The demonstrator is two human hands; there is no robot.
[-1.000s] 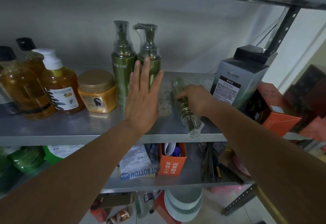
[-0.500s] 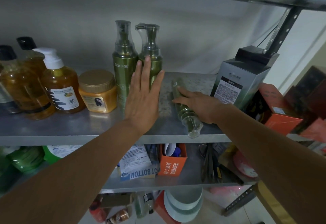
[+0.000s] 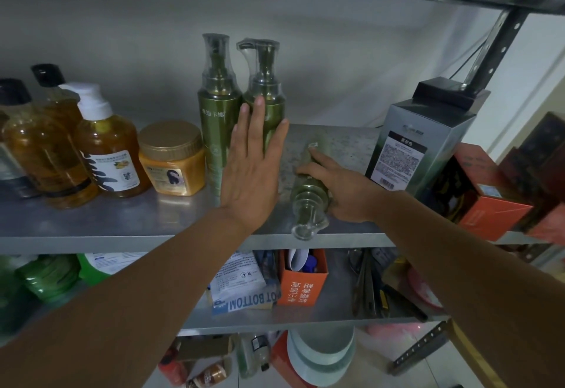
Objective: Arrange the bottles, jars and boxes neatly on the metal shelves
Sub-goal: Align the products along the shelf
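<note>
At the front edge of the metal shelf (image 3: 122, 228), a fallen green bottle (image 3: 307, 201) lies on its side, clear cap poking past the edge; right hand (image 3: 345, 192) rests on it, index finger and thumb laid along the body; whether the other fingers wrap it I cannot tell; left hand (image 3: 250, 173) flat, fingers straight and released, against two upright green bottles (image 3: 215, 131) nearer the back edge. Risks: a round body under a loose hold may roll off the front edge; raising it could tip the tall, narrow pair or bump the grey box (image 3: 422, 143) just beside.
</note>
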